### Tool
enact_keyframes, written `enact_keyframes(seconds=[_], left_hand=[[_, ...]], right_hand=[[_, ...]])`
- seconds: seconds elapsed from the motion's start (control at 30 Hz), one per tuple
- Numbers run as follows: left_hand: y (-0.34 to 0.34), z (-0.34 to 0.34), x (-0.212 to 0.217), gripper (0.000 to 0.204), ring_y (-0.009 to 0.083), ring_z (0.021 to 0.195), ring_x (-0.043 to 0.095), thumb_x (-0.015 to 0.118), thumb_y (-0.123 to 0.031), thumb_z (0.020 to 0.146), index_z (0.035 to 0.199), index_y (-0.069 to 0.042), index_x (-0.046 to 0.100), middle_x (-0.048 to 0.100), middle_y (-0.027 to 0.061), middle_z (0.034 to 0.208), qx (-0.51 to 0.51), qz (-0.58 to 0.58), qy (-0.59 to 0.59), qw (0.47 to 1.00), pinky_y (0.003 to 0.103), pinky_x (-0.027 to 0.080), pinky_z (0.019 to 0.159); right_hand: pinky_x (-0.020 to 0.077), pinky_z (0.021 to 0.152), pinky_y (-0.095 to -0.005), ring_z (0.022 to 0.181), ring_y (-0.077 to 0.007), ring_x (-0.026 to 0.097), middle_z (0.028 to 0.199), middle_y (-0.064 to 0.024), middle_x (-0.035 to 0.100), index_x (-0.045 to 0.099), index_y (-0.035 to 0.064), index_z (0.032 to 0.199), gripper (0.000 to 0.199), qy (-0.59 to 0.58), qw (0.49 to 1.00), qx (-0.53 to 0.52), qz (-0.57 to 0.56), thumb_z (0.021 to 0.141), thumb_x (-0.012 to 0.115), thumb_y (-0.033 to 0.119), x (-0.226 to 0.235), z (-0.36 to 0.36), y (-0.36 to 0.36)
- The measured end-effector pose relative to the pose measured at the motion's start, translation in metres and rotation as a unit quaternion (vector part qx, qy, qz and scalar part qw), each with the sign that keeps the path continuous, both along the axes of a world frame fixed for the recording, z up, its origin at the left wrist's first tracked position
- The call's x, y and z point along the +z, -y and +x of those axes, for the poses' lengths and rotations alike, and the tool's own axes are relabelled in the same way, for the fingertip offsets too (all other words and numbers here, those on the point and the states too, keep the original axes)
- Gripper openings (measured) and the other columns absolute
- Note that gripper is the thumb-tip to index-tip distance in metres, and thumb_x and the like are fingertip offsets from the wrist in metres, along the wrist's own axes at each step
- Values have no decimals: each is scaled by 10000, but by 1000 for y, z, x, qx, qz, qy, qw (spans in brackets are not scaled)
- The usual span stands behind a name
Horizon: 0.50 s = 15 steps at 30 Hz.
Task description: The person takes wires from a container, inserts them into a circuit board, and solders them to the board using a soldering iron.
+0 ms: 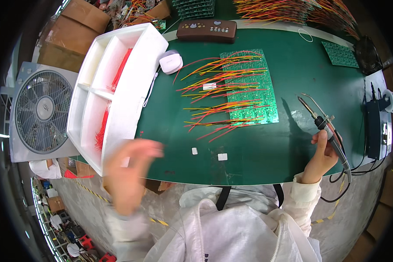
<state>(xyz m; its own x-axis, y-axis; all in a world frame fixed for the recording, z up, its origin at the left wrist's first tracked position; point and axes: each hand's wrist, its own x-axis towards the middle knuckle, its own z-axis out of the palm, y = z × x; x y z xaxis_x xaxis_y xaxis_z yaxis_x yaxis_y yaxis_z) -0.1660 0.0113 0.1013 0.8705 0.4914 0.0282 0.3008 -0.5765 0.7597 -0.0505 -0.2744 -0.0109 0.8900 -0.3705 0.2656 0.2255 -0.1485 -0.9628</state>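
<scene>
My right hand (321,158) is closed around the handle of a soldering iron (337,143), with its tip pointing up and left above the table. A thin metal tube runs alongside the tip. My left hand (130,177) is smeared by motion at the table's front left, beside the near corner of a white foam box (137,65). Its fingers do not show clearly. Red wires (103,131) lie in the box's compartments. Between my hands, farther back, lies a green circuit board panel (271,107). Rows of red, yellow and black wires (201,110) stick out from it to the left.
A brown pencil case (206,31) and a white earbud case (171,63) lie toward the back. At right stands a black soldering station (373,129) with cables. A second board panel (339,55) is far right. A fan (43,109) stands left of the box.
</scene>
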Motion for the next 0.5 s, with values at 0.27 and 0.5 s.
enact_keyframes(seconds=[0.27,0.5], left_hand=[[95,75,-92,146,198,663,510,654,8,662,774,-51,581,527,40,727,-237,113,172,949,305,391,588],[99,94,-106,147,167,638,489,675,-16,654,771,-66,601,540,12,724,-222,141,185,947,278,356,592]], right_hand=[[434,501,-201,570,-104,532,721,-52,533,503,-24,936,262,-22,998,36,51,734,652,48,5,-6,-12],[354,372,-179,432,-87,463,632,-44,482,479,-24,835,239,-40,996,41,72,747,640,130,2,-15,9]])
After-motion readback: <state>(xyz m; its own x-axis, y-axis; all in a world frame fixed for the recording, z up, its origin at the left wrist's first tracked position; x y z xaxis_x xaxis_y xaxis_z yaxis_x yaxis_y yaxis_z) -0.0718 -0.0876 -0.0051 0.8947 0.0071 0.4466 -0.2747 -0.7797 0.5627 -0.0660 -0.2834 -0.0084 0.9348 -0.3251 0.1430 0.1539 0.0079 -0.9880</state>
